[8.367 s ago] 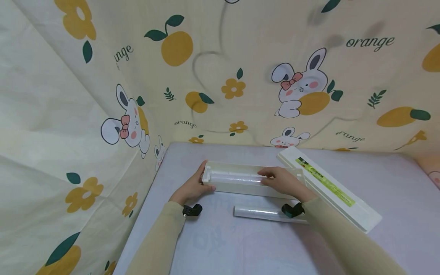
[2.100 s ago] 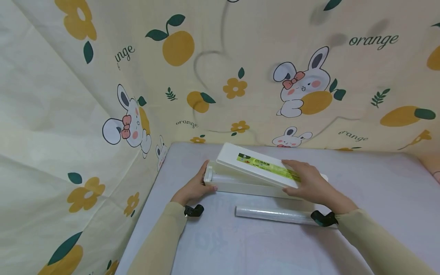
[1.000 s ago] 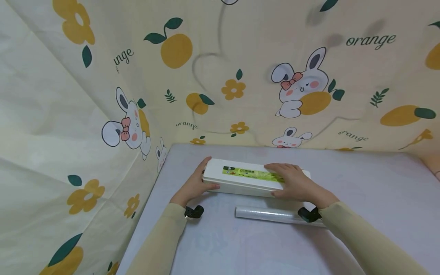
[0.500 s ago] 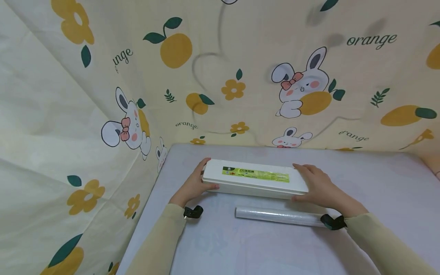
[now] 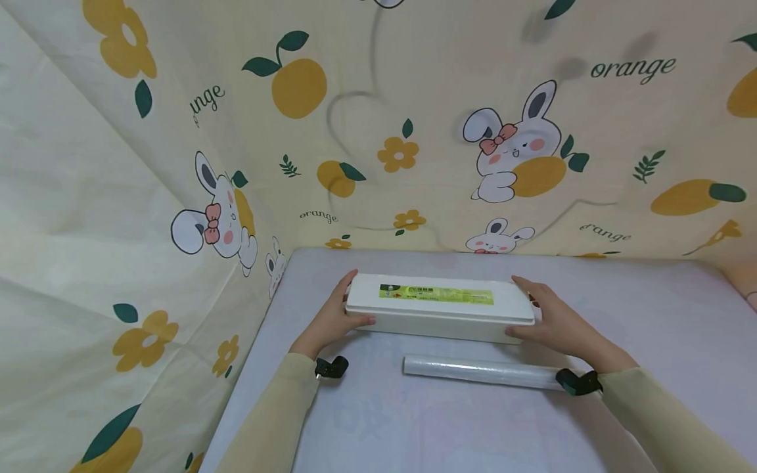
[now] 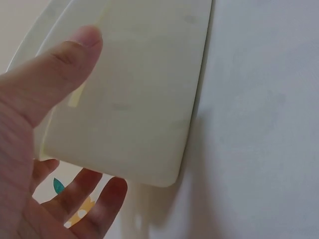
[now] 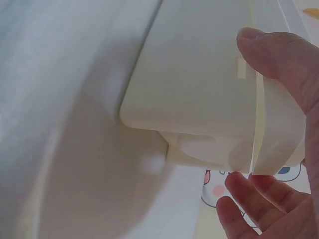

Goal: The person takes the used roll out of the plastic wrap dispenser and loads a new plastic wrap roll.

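A long white cling film dispenser box [image 5: 426, 325] stands on the table in the head view. Its white lid [image 5: 367, 295] with a green label [image 5: 437, 294] sits on top, covering the inside. My left hand [image 5: 332, 320] grips the box's left end, thumb on the front wall and fingers round the end. At the right end my right hand [image 5: 557, 322] holds it likewise, its thumb [image 7: 254, 47] on the front near the lid seam. A clear roll of cling film [image 5: 479, 372] lies in front of the box, its right end behind the right wrist camera.
A pale cloth covers the table [image 5: 378, 427]. Behind it hangs a cream curtain [image 5: 426, 92] printed with oranges and rabbits, which also closes off the left side. Each wrist carries a small black camera [image 5: 332, 367].
Earlier the box stood uncovered with a roll inside, its lid at the right. My right hand brought the lid over, set it on the box, then slid to the right end.
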Tool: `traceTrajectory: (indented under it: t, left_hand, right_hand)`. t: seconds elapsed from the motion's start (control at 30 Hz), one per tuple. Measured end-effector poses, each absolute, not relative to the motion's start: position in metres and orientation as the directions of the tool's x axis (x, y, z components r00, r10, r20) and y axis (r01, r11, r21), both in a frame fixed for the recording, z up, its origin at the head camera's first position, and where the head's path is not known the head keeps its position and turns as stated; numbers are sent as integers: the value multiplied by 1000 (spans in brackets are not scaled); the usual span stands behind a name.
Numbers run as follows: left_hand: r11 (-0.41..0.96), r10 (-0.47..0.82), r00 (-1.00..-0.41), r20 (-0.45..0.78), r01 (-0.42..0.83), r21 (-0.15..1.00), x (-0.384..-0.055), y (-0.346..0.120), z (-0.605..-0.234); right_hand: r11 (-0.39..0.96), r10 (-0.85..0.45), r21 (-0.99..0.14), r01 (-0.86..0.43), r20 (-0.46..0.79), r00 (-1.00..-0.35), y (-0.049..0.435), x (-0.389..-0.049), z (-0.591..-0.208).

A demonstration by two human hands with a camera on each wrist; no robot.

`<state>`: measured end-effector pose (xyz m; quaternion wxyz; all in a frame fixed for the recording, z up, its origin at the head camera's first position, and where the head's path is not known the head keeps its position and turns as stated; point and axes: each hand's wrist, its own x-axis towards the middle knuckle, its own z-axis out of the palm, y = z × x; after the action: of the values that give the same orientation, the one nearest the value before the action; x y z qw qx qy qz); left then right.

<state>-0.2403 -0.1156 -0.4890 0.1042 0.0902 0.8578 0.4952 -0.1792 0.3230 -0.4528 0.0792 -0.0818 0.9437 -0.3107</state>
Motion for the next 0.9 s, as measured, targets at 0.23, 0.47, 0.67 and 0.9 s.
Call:
traceTrajectory:
  t: [0.23, 0.47, 0.67, 0.9]
  left_hand:
    - [487, 261, -962, -87, 53, 872, -240, -115, -489]
    - [494, 261, -961, -91, 52, 868, -240, -115, -490]
    - [509, 253, -963, -95, 49, 859, -241, -114, -492]
    - [516, 255, -962, -102, 46, 856, -240, -113, -491]
  right_hand:
    - [773, -222, -623, -116, -94, -971, 324, -185, -454]
    - [759, -219, -643, -100, -109, -970, 325, -186, -452]
    - [754, -221, -650, -96, -114, -969, 325, -186, -452]
    - [760, -221, -645, -77, -145, -964, 327, -187, -452]
